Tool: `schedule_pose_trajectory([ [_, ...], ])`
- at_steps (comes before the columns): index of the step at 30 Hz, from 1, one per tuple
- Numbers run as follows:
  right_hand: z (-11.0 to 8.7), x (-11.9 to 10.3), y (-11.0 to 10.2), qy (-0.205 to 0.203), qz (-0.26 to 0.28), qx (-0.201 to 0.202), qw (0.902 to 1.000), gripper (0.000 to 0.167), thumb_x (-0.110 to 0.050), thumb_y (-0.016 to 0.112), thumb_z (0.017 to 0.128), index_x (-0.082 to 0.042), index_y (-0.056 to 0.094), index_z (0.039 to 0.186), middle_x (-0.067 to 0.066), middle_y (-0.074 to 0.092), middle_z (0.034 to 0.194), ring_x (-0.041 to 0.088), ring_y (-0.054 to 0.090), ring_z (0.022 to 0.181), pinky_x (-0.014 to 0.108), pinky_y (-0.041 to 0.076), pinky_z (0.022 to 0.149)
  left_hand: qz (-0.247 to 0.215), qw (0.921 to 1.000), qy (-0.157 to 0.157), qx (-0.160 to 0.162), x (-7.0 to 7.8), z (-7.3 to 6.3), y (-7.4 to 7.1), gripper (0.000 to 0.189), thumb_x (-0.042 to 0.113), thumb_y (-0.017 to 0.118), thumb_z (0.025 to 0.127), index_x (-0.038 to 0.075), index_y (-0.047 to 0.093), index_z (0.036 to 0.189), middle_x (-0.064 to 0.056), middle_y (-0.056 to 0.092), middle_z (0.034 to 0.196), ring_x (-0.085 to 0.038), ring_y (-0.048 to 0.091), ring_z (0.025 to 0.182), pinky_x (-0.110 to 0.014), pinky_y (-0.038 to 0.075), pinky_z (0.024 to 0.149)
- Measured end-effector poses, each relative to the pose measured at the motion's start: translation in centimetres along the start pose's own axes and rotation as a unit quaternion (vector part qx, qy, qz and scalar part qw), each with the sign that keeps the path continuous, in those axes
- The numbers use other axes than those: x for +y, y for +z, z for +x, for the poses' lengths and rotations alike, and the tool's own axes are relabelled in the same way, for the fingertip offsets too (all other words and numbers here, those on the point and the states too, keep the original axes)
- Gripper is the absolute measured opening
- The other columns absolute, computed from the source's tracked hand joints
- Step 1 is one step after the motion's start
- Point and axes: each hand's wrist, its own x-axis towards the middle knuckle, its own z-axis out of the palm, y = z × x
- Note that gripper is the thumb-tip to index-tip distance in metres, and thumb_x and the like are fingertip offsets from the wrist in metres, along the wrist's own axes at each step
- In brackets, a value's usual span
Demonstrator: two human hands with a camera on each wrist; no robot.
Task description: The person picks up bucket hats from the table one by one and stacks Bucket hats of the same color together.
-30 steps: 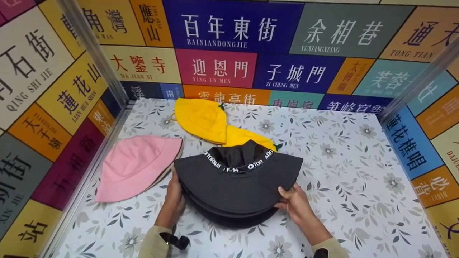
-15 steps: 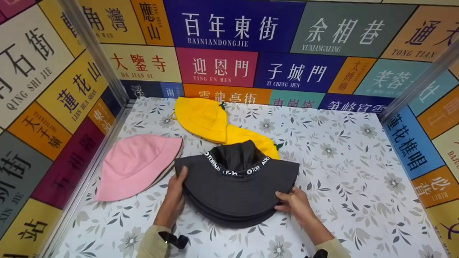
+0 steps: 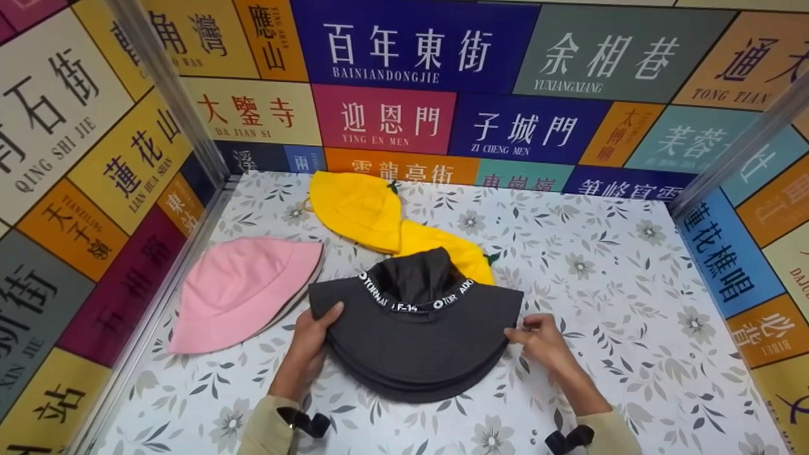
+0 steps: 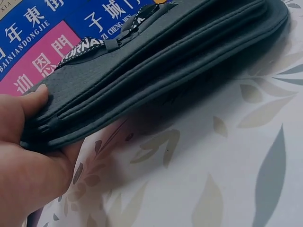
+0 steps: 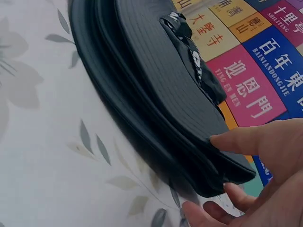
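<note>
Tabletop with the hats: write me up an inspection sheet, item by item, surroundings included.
Surface: white table with a grey floral print.
Job's things: dark hat stack, several brim layers showing, white lettering on the band; exact count unclear.
Clutter: pink hat on the person's left; one yellow hat at the back, a second yellow hat partly hidden behind the stack.
Grippers: left hand grips the stack's left end, thumb on top; right hand pinches its right end.
Cables: nothing seen.
Surroundings: walls covered in colourful lettered panels.

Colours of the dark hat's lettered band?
Black band with white lettering; shows best in the head view.
</note>
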Motion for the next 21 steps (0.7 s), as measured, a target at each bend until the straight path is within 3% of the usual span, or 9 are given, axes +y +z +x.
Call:
schedule_pose_trajectory([
  [4, 1.0, -0.2, -0.8, 0.007, 0.03, -0.02, 0.9993, 0.068, -0.02, 0.064, 0.095, 0.009, 0.027, 0.144, 0.03, 0.039, 0.14, 0.031, 0.059, 0.111, 0.028, 0.054, 0.082, 0.004, 1.0, 0.0, -0.007, 0.1, 0.0, 0.0, 0.059, 0.019, 0.074, 0.091, -0.006, 0.05, 0.139, -0.011, 0.069, 0.12, -0.015, 0.069, 0.104, -0.028, 0.056, 0.092],
  [8, 2.0, -0.2, -1.2, -0.005, 0.015, -0.044, 0.9989, 0.077, -0.018, 0.065, 0.092, 0.001, 0.024, 0.154, 0.03, 0.034, 0.154, 0.042, 0.043, 0.14, 0.036, 0.051, 0.1, 0.003, 0.9999, -0.007, -0.013, 0.2, -0.2, 0.1, 0.058, 0.02, 0.074, 0.091, -0.004, 0.051, 0.139, -0.011, 0.068, 0.123, -0.015, 0.069, 0.106, -0.028, 0.056, 0.093],
  [10, 2.4, -0.3, -1.3, -0.023, 0.004, -0.058, 0.998, 0.08, -0.013, 0.066, 0.089, -0.001, 0.024, 0.156, 0.029, 0.034, 0.156, 0.043, 0.04, 0.143, 0.036, 0.049, 0.104, 0.006, 0.9998, -0.009, -0.015, 0.2, -0.2, 0.1, 0.059, 0.021, 0.074, 0.091, -0.003, 0.051, 0.139, -0.011, 0.068, 0.124, -0.015, 0.068, 0.107, -0.028, 0.056, 0.094],
  [14, 3.3, -0.5, -1.4, -0.042, 0.018, -0.09, 0.9949, 0.076, -0.01, 0.068, 0.088, -0.003, 0.031, 0.154, 0.026, 0.038, 0.155, 0.037, 0.051, 0.133, 0.032, 0.051, 0.098, 0.014, 0.9996, -0.012, -0.019, 0.1, -0.4, 0.0, 0.058, 0.023, 0.074, 0.092, -0.001, 0.052, 0.14, -0.008, 0.068, 0.122, -0.014, 0.068, 0.106, -0.028, 0.055, 0.094],
  [17, 4.0, -0.6, -1.5, -0.018, 0.059, -0.116, 0.9913, 0.062, -0.021, 0.067, 0.094, 0.001, 0.04, 0.146, 0.022, 0.049, 0.143, 0.025, 0.061, 0.117, 0.032, 0.054, 0.094, 0.018, 0.9996, -0.011, -0.018, 0.0, -0.4, -0.1, 0.057, 0.022, 0.073, 0.092, 0.0, 0.052, 0.14, -0.006, 0.069, 0.119, -0.013, 0.069, 0.104, -0.027, 0.056, 0.092],
  [21, 4.9, -0.5, -1.3, 0.021, 0.11, -0.143, 0.9834, 0.062, -0.037, 0.062, 0.099, 0.007, 0.046, 0.139, 0.009, 0.064, 0.117, 0.014, 0.066, 0.097, 0.033, 0.058, 0.088, 0.01, 0.9996, -0.006, -0.024, 0.0, -0.3, 0.0, 0.055, 0.021, 0.072, 0.093, 0.0, 0.052, 0.14, -0.005, 0.069, 0.119, -0.013, 0.068, 0.105, -0.027, 0.056, 0.093],
])
